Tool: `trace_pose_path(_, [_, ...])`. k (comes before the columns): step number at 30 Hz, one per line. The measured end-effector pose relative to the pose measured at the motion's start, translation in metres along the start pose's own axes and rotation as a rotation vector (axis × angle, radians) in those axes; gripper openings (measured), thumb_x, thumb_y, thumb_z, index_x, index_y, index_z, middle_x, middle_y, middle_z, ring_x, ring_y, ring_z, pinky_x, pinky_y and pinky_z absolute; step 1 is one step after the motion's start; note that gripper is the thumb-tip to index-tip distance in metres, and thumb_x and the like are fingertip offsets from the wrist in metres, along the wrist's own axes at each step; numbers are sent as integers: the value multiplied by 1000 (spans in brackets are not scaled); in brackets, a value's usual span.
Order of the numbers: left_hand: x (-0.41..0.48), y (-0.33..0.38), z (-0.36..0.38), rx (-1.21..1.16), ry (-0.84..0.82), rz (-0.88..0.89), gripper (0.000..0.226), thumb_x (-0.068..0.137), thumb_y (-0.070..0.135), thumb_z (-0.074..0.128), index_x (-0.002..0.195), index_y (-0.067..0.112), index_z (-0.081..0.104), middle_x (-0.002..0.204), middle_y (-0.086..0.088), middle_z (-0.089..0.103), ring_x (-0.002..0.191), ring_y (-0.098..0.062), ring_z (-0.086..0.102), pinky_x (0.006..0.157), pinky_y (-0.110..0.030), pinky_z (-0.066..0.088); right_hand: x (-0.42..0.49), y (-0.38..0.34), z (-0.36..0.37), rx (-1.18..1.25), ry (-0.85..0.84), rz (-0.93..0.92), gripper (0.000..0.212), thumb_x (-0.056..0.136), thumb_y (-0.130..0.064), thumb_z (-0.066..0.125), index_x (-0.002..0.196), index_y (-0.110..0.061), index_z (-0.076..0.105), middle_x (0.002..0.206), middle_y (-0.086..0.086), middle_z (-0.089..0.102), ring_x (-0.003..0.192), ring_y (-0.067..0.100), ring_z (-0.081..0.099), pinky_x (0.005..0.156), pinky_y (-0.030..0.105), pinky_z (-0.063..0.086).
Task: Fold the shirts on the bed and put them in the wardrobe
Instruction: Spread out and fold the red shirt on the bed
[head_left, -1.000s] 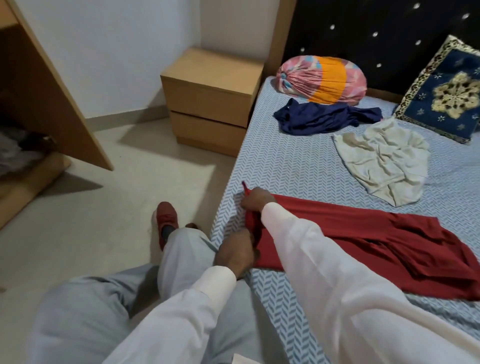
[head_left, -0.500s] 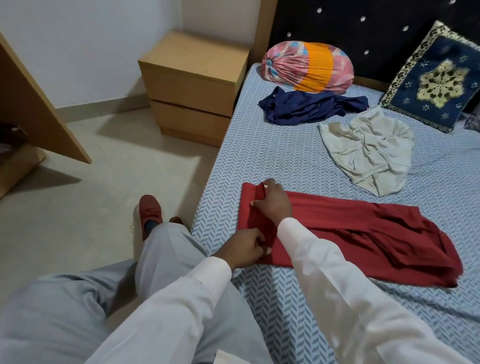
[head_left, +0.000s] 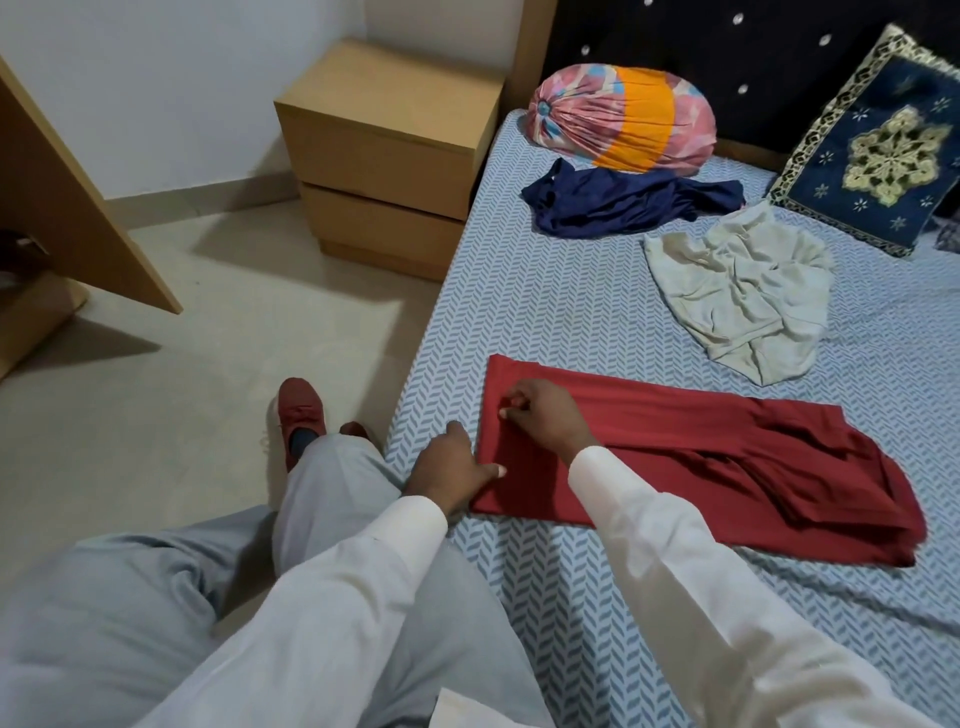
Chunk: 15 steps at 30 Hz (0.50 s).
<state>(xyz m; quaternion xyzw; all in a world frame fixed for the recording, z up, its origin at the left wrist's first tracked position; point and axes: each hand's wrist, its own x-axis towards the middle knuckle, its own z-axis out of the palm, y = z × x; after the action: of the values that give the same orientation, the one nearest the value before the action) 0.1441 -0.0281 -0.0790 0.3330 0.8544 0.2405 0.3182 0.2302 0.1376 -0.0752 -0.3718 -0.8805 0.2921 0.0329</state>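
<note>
Red shirt (head_left: 701, 467): smooth, matte knit, folded into a long narrow band lying flat on the bed (head_left: 571, 322). Its end under the hands is square and crisp; the far end, out to the right of the right hand, is rumpled in loose overlapping pleats.

Right hand (head_left: 545, 415): rests on the squared end, fingers curled, pinching a small tuck of red cloth between fingertips and thumb.

Left hand (head_left: 449, 467): at the shirt's near-left edge, just below-left of the right hand. Its thumb lies on the cloth; the other fingers run along the hem, and I cannot tell whether they grip it or only press.

Sheet: blue-and-white herringbone print, taut.

Beyond the right hand, well apart: a cream shirt (head_left: 743, 301), heavily creased, in a heap. Further still, a navy shirt (head_left: 623, 202), crumpled, touching a pink-and-orange bolster (head_left: 618, 122), cylindrical with a gathered end. To the right of these, a navy cushion (head_left: 872, 161) with gold embroidery leans at the dark studded headboard.

Left of the left hand, off the bed: a red shoe (head_left: 301, 415) on a pale floor, a boxy two-drawer wood-laminate nightstand (head_left: 384, 150), and the wardrobe door (head_left: 78, 208), same laminate, open.
</note>
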Motion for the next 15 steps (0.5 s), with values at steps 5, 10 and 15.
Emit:
trace_pose_path(5, [2,0,5,34,-8,15,58,68,50,80,105,14,53,101,-8,66,95,-29,64,84,-40,53,-23,19,2,133,204,155,19,75,-14,82,87,-17,68,76,-6,67,71,11,61,68,27,45])
trace_pose_path(10, [2,6,7,125,-54,28,45,72,54,75,87,14,61,95,-10,68,88,-28,65,73,-35,51,-25,14,6,20,192,151,7,78,-13,74,80,-17,68,83,2,74,81,24,68,68,32,47])
trace_pose_path(15, [3,1,8,-68,-115,17,32,75,44,77,72,17,58,85,-7,71,84,-26,68,74,-36,53,-9,-20,6,-198,103,153,20,89,-28,64,96,-11,69,104,13,70,101,32,63,77,35,46])
